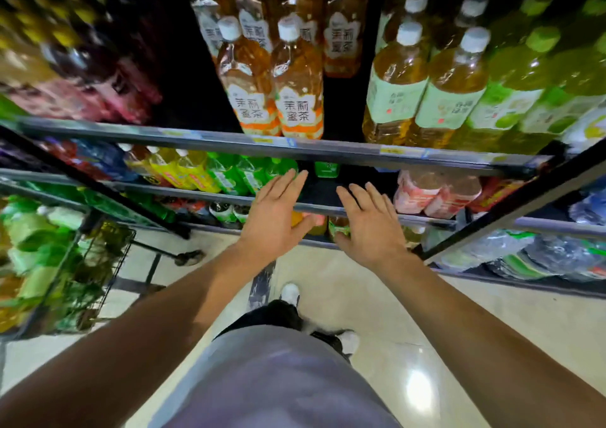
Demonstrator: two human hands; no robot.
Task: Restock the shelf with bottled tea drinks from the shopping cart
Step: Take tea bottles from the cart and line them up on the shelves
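Now both hands are empty, the left hand [275, 217] and right hand [370, 227] with straight, slightly spread fingers before the shelf [328, 152]. Better turn left to the shopping cart [82, 263], where the tea bottles [36, 231] wait, and grip one by its body.

Amber tea bottles [298, 83] upright on shelf [262, 142] — white caps, more bottles in cart [65, 263] at left

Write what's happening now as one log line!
left hand: open, empty | right hand: open, empty | both before shelf gap | cart: bottles left
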